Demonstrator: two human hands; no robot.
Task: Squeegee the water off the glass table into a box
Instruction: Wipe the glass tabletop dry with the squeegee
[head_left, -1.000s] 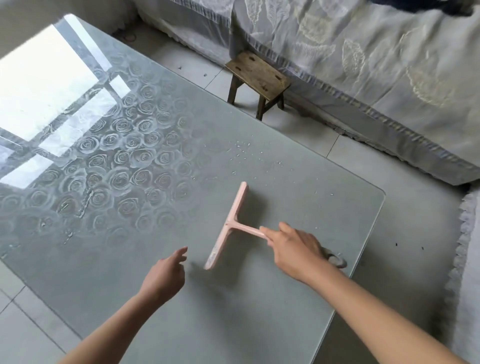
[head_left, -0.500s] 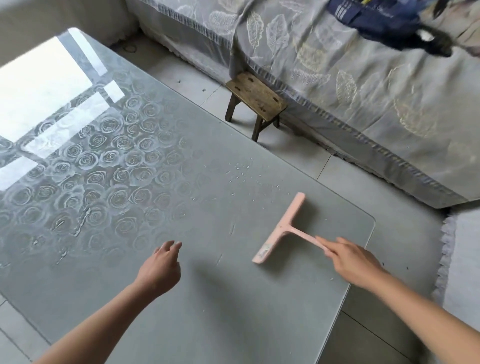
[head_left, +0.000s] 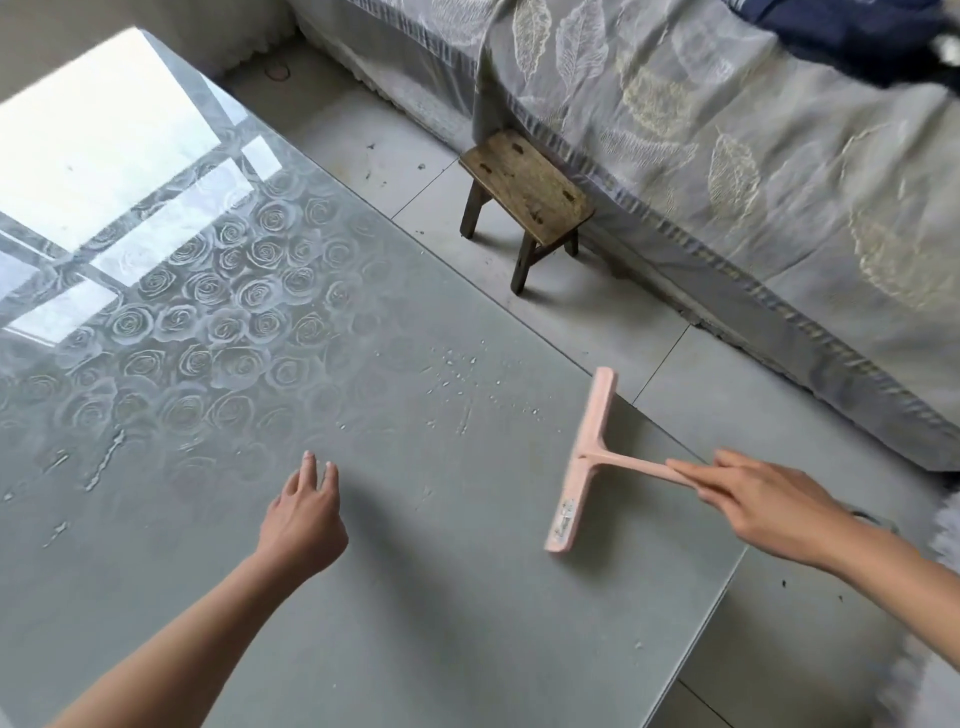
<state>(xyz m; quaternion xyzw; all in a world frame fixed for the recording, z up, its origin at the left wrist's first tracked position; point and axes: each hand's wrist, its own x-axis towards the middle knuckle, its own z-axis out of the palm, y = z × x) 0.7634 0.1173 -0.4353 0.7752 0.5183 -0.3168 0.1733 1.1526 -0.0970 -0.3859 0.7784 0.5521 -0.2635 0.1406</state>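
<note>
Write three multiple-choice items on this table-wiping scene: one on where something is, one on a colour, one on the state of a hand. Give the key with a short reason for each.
1. Where does the wooden stool stand?
A. On the glass table
B. On the tiled floor beside the fabric-covered sofa
C. Under the table

2. What colour is the squeegee?
A. Pink
B. Blue
C. Black

3. What is the left hand doing?
A. Gripping the squeegee handle
B. Holding a cloth
C. Held over the glass table, holding nothing

Key:
1 B: the stool's legs rest on floor tiles, right by the draped edge of the sofa.
2 A: blade bar and handle are both pale pink.
3 C: its fingers are loose with nothing in them, while the right hand alone grips the handle.
</note>
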